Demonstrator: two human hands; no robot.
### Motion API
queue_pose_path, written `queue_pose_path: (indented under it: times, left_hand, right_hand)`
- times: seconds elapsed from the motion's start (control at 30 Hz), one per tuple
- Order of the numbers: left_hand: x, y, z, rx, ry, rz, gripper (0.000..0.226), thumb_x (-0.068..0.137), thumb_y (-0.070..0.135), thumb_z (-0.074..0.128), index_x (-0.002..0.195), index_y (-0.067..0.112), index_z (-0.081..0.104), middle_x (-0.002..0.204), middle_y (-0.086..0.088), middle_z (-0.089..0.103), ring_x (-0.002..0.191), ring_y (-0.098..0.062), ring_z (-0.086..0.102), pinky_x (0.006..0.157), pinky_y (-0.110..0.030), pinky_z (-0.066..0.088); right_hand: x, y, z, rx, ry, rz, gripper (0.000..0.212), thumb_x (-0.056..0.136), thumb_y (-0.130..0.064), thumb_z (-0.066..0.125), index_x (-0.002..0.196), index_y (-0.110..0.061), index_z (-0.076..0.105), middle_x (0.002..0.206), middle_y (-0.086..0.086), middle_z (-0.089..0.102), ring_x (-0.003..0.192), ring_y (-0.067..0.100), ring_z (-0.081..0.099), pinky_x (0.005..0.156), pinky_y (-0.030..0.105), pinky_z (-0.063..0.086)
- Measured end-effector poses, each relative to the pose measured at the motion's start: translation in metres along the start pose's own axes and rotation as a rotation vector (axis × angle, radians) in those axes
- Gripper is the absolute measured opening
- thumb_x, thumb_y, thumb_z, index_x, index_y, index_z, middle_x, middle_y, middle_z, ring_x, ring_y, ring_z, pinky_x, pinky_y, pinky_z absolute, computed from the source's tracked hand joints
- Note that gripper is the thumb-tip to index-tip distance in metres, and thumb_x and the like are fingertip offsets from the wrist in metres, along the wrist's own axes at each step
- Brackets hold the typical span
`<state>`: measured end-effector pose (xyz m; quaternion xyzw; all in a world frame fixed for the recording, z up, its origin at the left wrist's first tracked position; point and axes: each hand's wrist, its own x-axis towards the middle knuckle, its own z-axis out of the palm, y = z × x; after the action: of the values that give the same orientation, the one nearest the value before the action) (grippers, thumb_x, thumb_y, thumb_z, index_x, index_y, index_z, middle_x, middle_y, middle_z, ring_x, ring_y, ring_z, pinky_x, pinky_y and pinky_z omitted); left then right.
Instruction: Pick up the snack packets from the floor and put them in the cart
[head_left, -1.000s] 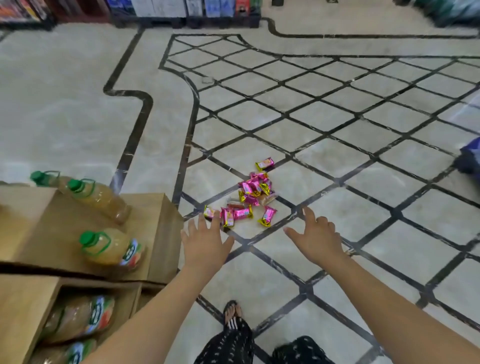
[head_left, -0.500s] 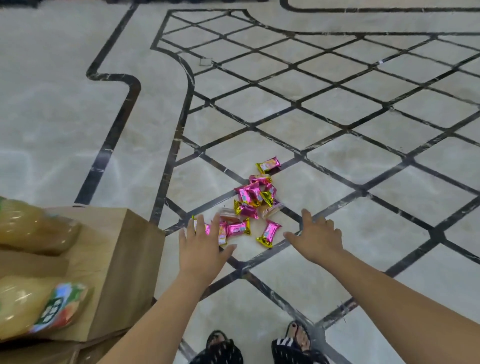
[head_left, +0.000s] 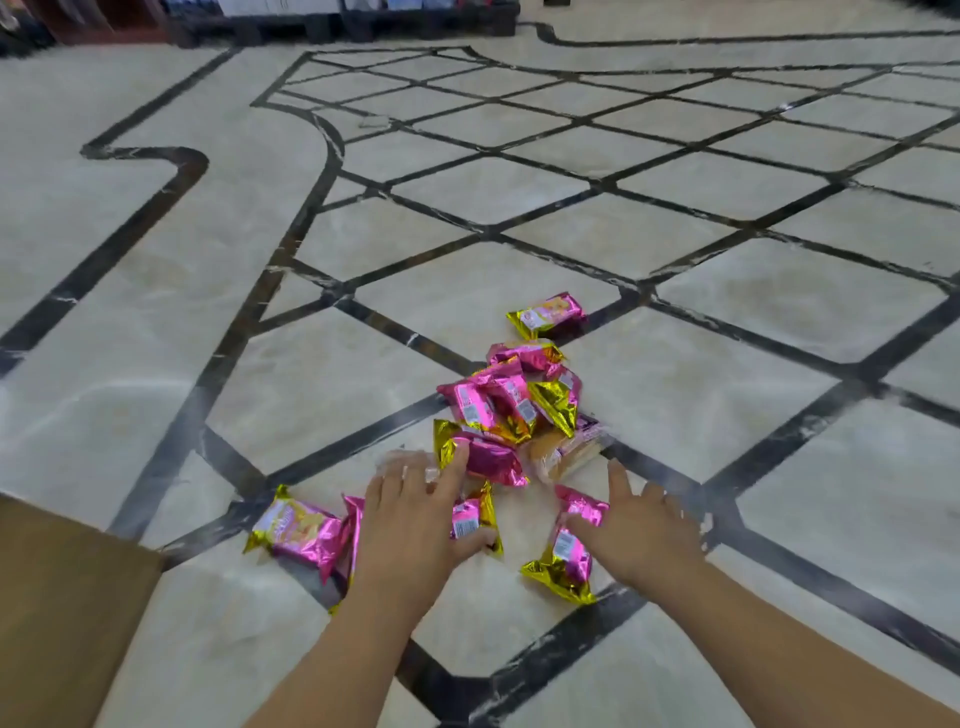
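Snack packets (head_left: 511, 410) all lie on the floor (head_left: 727, 389), none lifted. Left hand (head_left: 410, 519) lies flat over pink-gold packets, fingers straight and spread, thumb alongside the near packet (head_left: 472, 514); nothing gripped. Right hand (head_left: 641, 530) is splayed too, thumb touching the middle packet (head_left: 569, 561) between the hands, holding nothing. Just left of the left hand: a side packet (head_left: 293, 530). The main heap sits just past the fingertips, with a clear-wrapped packet (head_left: 563, 454) at its near edge and a lone packet (head_left: 548, 314) beyond. A brown box corner (head_left: 62, 613) is well left of the hands.
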<state>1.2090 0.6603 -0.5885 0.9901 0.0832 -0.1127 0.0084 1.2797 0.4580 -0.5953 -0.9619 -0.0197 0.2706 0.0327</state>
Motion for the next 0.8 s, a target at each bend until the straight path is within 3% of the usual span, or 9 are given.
queue_pose_path:
  times: [0.2,0.3,0.4,0.47,0.57,0.67,0.8]
  left_hand:
    - [0.048,-0.022,0.080,0.024,0.112,0.093,0.095,0.076,0.084,0.022,0.156,0.038,-0.003,0.152,-0.007,0.035,0.143,-0.029,0.027,0.116,-0.043,0.024]
    - [0.049,-0.032,0.100,0.071,0.040,0.181,0.091,0.080,0.082,0.025,0.154,0.041,-0.007,0.146,-0.004,0.040,0.136,-0.027,0.034,0.114,-0.042,0.027]
    - [0.047,-0.043,0.115,0.037,0.060,0.240,0.089,0.078,0.082,0.023,0.154,0.044,-0.003,0.135,-0.008,0.049,0.125,-0.031,0.046,0.105,-0.044,0.035]
    - [0.041,-0.042,0.129,0.051,0.052,0.268,0.087,0.080,0.081,0.028,0.151,0.047,-0.007,0.123,-0.011,0.053,0.112,-0.032,0.052,0.095,-0.043,0.041]
    - [0.050,-0.041,0.137,0.136,-0.037,0.266,0.091,0.085,0.073,0.048,0.151,0.049,-0.010,0.130,-0.009,0.043,0.120,-0.028,0.044,0.100,-0.040,0.037]
    - [0.055,-0.042,0.136,0.133,-0.089,0.274,0.096,0.086,0.068,0.054,0.149,0.051,-0.015,0.134,-0.010,0.040,0.121,-0.028,0.042,0.094,-0.038,0.042]
    - [0.051,-0.031,0.148,0.070,-0.145,0.219,0.096,0.090,0.064,0.052,0.149,0.045,-0.022,0.129,-0.018,0.048,0.116,-0.032,0.047,0.091,-0.038,0.041]
  right_hand:
    - [0.069,-0.001,0.063,0.006,0.088,-0.009,0.093,0.083,-0.082,0.029,0.153,-0.025,0.007,0.142,0.020,0.039,0.130,0.037,0.038,0.100,0.047,0.036]
    - [0.073,-0.002,0.081,-0.086,0.077,-0.026,0.095,0.079,-0.085,0.033,0.152,-0.030,0.007,0.139,0.017,0.041,0.128,0.036,0.041,0.098,0.046,0.038]
    - [0.071,-0.001,0.084,-0.010,0.071,-0.021,0.101,0.073,-0.089,0.037,0.151,-0.034,0.006,0.136,0.017,0.044,0.124,0.037,0.045,0.094,0.046,0.042]
    - [0.071,-0.002,0.094,0.004,0.036,-0.009,0.107,0.069,-0.091,0.039,0.152,-0.036,0.000,0.142,0.018,0.040,0.127,0.039,0.044,0.094,0.048,0.044]
    - [0.079,-0.006,0.110,0.048,0.033,0.004,0.112,0.068,-0.090,0.043,0.151,-0.037,-0.012,0.152,0.019,0.031,0.134,0.040,0.038,0.096,0.049,0.044]
    - [0.083,-0.004,0.119,0.155,-0.032,-0.011,0.115,0.075,-0.076,0.057,0.150,-0.033,-0.019,0.152,0.021,0.032,0.139,0.040,0.033,0.102,0.048,0.041]
    - [0.085,-0.002,0.120,0.380,-0.066,0.035,0.107,0.082,-0.040,0.065,0.149,-0.039,-0.019,0.144,0.030,0.027,0.126,0.043,0.041,0.100,0.044,0.042]
